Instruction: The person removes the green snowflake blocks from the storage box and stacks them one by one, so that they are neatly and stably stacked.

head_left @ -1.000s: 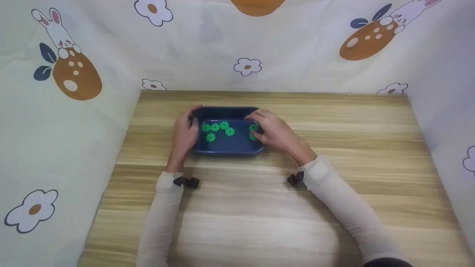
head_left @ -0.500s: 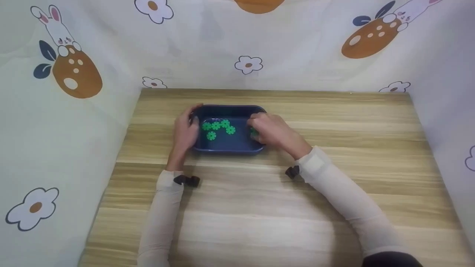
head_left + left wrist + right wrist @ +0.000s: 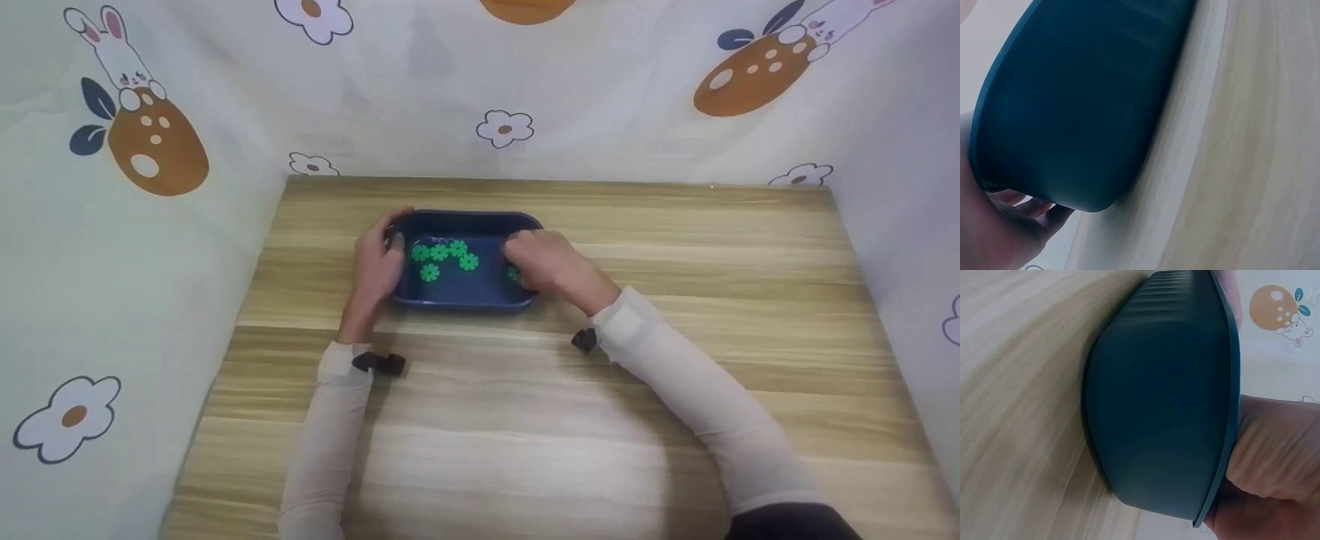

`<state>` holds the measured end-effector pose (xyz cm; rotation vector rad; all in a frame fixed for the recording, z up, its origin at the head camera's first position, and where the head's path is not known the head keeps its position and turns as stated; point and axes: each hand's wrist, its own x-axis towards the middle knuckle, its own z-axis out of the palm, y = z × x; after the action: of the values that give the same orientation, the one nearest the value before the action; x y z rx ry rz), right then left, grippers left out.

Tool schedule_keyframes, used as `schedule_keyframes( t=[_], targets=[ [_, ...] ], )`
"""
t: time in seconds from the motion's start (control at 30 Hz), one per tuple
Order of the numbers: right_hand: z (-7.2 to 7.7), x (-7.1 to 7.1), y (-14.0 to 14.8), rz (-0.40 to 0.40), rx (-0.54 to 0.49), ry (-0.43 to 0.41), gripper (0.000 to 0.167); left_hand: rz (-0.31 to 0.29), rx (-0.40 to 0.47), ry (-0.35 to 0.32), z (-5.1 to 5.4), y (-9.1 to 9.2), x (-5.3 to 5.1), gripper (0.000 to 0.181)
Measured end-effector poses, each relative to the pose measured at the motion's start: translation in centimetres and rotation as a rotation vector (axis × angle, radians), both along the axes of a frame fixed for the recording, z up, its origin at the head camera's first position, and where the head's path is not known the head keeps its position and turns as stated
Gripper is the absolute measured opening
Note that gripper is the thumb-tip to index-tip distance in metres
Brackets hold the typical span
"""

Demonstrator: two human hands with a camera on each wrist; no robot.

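A dark blue plastic tray (image 3: pixel 465 301) stands on the wooden table. My left hand (image 3: pixel 375 262) grips its left end, the thumb inside the wall and the fingers outside. In the left wrist view, that hand's fingers (image 3: pixel 1053 220) show behind the tray's outer wall. Several green snowflake discs (image 3: pixel 430 272) lie in the tray's left half. My right hand (image 3: pixel 547 262) reaches over the right end, fingers curled down on a green snowflake disc (image 3: pixel 514 274) that shows at its edge. Its fingertips are hidden in the head view and behind the tray rim (image 3: pixel 1234 382) in the right wrist view.
The wood-grain table (image 3: pixel 480 420) stretches in front of the tray and to both sides. Patterned cloth walls (image 3: pixel 420 90) with rabbits and flowers enclose it at the back, left and right. A small black camera (image 3: pixel 382 364) sits at my left wrist.
My right hand has closed its fingers over the green discs at the right end, covering more of them. The left hand keeps its grip. The other discs lie as before.
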<state>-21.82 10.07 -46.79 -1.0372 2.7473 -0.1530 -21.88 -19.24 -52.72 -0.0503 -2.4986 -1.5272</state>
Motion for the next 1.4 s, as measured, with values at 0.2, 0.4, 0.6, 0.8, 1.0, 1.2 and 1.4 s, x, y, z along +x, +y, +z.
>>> schedule_keyframes(
  t=[0.2,0.4,0.6,0.8,1.0,1.2,1.4],
  targets=[
    [-0.1,-0.3,-0.2,-0.004,0.005,0.011,0.010,0.004,-0.008,0.000,-0.1,0.0,-0.1,0.046],
    [-0.4,-0.3,-0.3,-0.013,0.018,0.020,0.009,-0.002,0.007,0.008,0.0,0.3,0.0,0.047],
    [-0.8,-0.6,-0.3,-0.002,0.000,0.030,0.013,0.003,0.010,0.003,0.2,0.3,0.1,0.047],
    [-1.1,-0.8,0.2,-0.003,-0.095,0.016,0.020,0.010,0.000,0.000,0.3,0.3,0.0,0.048],
    [-1.5,-1.0,0.4,-0.005,-0.184,-0.019,0.025,0.015,0.005,-0.014,0.2,0.2,0.1,0.048],
    [-1.8,-1.0,0.6,-0.012,-0.277,-0.043,0.033,0.010,0.004,-0.024,0.2,0.2,0.1,0.049],
    [-2.0,-1.1,1.0,-0.004,-0.391,-0.070,0.031,0.019,-0.018,-0.007,0.2,0.3,0.0,0.049]
  ],
)
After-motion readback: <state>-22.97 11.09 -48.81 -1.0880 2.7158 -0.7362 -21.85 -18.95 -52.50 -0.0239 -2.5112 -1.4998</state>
